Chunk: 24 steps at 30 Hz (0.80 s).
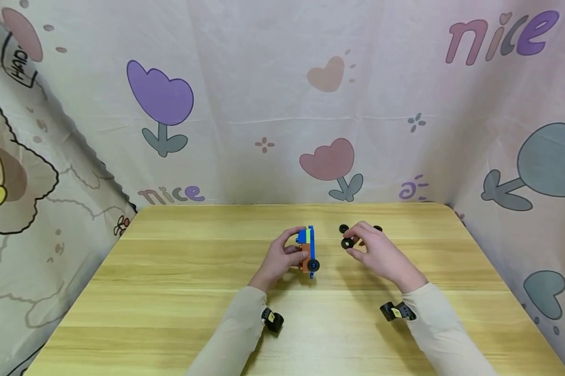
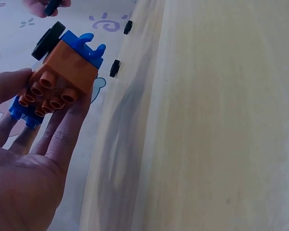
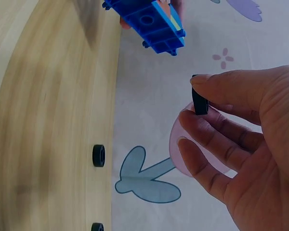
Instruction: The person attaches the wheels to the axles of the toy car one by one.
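My left hand (image 1: 278, 259) grips a toy car (image 1: 306, 263) of building blocks, tipped on its side above the table. It has a blue base, orange bricks and a lime and blue part at the far end. One black wheel (image 1: 313, 265) sits on its near end; blue hooks show beside that wheel in the left wrist view. The right hand (image 1: 378, 253), a little to the right of the car, pinches a loose black wheel (image 3: 199, 98) between thumb and fingertips. In the right wrist view the blue underside (image 3: 147, 21) of the car faces the camera.
Two more black wheels, one left (image 1: 343, 228) and one right (image 1: 378, 228), lie on the wooden table (image 1: 179, 271) behind the right hand. A printed curtain (image 1: 245, 94) hangs along the table's back and sides.
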Tool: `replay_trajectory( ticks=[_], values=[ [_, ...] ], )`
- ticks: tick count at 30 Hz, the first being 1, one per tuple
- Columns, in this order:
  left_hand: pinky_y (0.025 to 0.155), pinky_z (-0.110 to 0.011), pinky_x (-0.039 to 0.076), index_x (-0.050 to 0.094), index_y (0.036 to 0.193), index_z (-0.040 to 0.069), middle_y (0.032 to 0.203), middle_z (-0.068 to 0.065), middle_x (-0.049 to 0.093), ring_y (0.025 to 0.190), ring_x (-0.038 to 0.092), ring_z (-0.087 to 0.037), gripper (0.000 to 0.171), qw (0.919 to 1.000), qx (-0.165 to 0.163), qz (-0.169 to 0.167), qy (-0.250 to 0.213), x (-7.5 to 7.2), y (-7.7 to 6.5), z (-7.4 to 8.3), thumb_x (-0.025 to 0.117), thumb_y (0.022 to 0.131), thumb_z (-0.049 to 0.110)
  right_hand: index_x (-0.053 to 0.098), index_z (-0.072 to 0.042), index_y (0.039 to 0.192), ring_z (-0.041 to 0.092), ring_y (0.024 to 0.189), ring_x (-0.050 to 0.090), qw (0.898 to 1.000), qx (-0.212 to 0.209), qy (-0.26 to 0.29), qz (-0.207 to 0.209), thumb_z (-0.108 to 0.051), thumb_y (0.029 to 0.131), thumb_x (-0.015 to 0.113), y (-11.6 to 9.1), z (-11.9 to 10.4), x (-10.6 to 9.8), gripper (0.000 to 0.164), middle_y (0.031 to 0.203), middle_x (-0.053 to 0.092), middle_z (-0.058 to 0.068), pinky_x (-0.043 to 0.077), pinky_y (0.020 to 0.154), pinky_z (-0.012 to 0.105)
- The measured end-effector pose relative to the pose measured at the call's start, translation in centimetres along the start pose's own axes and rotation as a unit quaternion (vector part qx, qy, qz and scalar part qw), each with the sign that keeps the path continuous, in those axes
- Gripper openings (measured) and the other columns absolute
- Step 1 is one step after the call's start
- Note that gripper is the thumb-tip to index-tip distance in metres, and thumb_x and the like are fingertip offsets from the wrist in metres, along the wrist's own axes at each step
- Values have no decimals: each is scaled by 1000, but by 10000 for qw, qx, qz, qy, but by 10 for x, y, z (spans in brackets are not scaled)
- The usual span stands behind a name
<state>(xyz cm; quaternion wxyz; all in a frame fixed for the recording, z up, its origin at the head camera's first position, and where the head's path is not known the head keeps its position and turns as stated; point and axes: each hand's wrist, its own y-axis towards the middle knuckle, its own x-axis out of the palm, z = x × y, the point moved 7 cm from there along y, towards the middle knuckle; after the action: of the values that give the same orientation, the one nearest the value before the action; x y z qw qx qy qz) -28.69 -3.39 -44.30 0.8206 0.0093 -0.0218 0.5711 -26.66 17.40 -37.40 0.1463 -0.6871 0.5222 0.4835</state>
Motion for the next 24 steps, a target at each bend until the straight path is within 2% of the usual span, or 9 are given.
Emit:
replay_trajectory(
  ticks=[5, 10, 16, 24],
  values=[
    [80, -43, 56, 45, 146, 8, 128, -23, 54, 99, 65, -29, 58, 9999, 99, 23, 20, 3, -8, 14, 62, 92, -7, 66, -2, 112, 21, 94, 60, 10000, 3, 14, -46, -5, 85, 75, 2, -5, 2, 29, 107, 60, 4, 54, 79, 41],
    [80, -43, 56, 45, 145, 8, 122, -25, 57, 99, 65, -30, 57, 10000, 99, -7, -3, 2, -10, 16, 61, 92, -7, 66, -3, 112, 20, 93, 60, 9999, -121, -5, 24, -4, 85, 76, 6, -9, 4, 29, 107, 60, 3, 53, 77, 39],
    [80, -42, 56, 44, 145, 7, 136, -25, 46, 101, 65, -31, 58, 9999, 143, -89, -2, 3, -9, 16, 61, 92, -9, 66, -5, 110, 19, 91, 61, 9996, -253, 55, 139, -4, 84, 76, 8, -13, 6, 28, 105, 59, 1, 54, 76, 41],
    [81, -44, 56, 43, 147, 7, 139, -23, 44, 102, 64, -29, 61, 9999, 94, -103, -80, 4, -9, 14, 61, 91, -10, 67, -6, 110, 18, 90, 61, 9986, -323, 234, 344, -6, 85, 77, 10, -18, 6, 27, 105, 61, 0, 55, 77, 43]
  ],
)
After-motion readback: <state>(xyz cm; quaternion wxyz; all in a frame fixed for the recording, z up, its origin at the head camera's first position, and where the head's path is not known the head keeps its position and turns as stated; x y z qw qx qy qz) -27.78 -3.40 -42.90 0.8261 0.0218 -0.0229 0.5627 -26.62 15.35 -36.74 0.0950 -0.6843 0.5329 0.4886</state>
